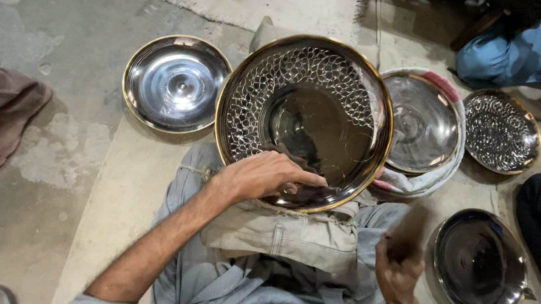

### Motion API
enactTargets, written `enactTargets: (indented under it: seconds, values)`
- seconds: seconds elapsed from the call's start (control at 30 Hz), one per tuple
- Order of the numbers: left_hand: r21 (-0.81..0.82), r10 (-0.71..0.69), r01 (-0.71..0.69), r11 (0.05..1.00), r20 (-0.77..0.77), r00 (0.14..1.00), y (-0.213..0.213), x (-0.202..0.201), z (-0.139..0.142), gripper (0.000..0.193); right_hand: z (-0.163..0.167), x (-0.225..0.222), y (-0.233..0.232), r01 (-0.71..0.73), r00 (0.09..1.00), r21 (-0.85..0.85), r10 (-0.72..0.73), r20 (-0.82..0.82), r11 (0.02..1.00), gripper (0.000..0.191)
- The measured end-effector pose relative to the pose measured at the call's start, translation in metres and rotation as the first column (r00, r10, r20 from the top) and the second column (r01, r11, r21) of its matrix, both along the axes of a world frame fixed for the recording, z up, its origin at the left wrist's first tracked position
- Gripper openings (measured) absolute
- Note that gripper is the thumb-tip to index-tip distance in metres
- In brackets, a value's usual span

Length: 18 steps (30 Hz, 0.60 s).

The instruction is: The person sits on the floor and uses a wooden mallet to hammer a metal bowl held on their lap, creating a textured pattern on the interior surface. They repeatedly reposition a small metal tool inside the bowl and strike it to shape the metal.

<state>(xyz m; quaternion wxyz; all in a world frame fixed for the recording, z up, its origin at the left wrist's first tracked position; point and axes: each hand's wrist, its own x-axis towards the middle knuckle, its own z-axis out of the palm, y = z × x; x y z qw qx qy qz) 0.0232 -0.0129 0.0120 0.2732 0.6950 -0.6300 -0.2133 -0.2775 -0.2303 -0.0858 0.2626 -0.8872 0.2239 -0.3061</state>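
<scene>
Polished steel, gold-rimmed: large patterned tray (304, 119) propped tilted on cloth-padded lap (283, 234), near edge under left hand (262, 176). Left grip clenched on small dark cloth (283, 152) inside tray. Right hand (397, 264) blurred, grip impossible to tell. Judged stiff, light, slippery, easily scratched; best taken by rim. Counted: five round dishes besides on floor (52, 41), two patterned overall.

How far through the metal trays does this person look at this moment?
Done, apparently: a plain shiny tray lies on the floor to the left, though I cannot tell if it is finished. In hand: the left hand holds the near rim of a large patterned tray on the lap; the right hand, blurred, is off it. Possibly left: three more trays, on cloth, patterned and dark.
</scene>
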Motion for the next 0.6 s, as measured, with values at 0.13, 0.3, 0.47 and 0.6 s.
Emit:
enactTargets:
  seconds: [0.13,0.3,0.47,0.6]
  values:
    - [-0.053,-0.008,0.007,0.999,-0.006,1.000,0.000,0.000,-0.003,0.056,-0.013,-0.002,-0.004,-0.089,0.994,0.013,0.088,0.072,0.996,0.071]
    - [-0.179,0.092,-0.093,0.979,-0.017,0.996,0.007,-0.004,-0.007,0.066,0.011,0.006,-0.010,-0.089,0.979,-0.147,0.060,-0.197,0.985,0.077]
    - [-0.259,0.376,-0.458,0.851,-0.309,0.873,0.020,-0.010,-0.014,0.063,0.050,0.025,-0.020,-0.071,0.972,0.074,0.086,-0.217,0.995,0.084]
    - [-0.233,0.414,-0.501,0.833,-0.337,0.846,0.021,-0.009,-0.020,0.057,0.086,0.045,-0.028,-0.197,0.969,-0.048,0.188,-0.160,0.979,0.078]
